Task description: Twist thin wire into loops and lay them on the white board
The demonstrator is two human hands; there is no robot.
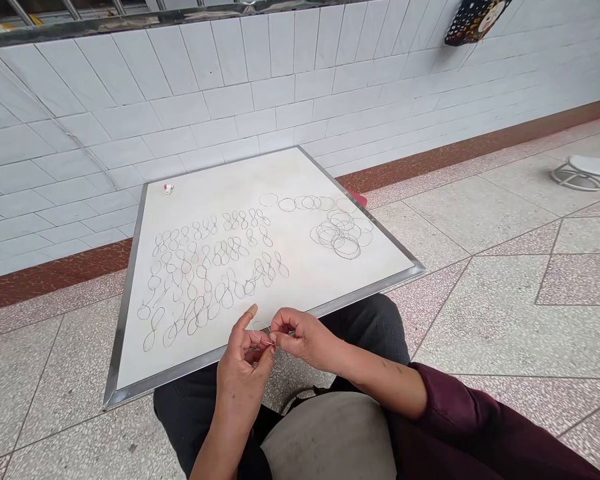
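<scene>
Both my hands meet just over the near edge of a white table (pixel 220 183). My left hand (pixel 247 357) pinches a thin wire loop (pixel 281 362) between thumb and fingers, its index finger pointing up. My right hand (pixel 303 337) pinches the same loop at its upper part, fingertips touching those of the left. The loop looks twisted where the fingertips meet, and part of it is hidden by them. Several wire figure-eights (pixel 229 293) lie in rows on the left and middle of the table. At the right is a pile of round wire loops (pixel 347 248), with more rings (pixel 287 205) behind it.
A metal rim (pixel 180 367) edges the table. Near the far left corner lies a small white and red object (pixel 169 189). The table stands against a white tiled wall (pixel 220 107). A low round stool (pixel 584 172) is on the floor far right. A patterned bag (pixel 473 21) hangs on the wall.
</scene>
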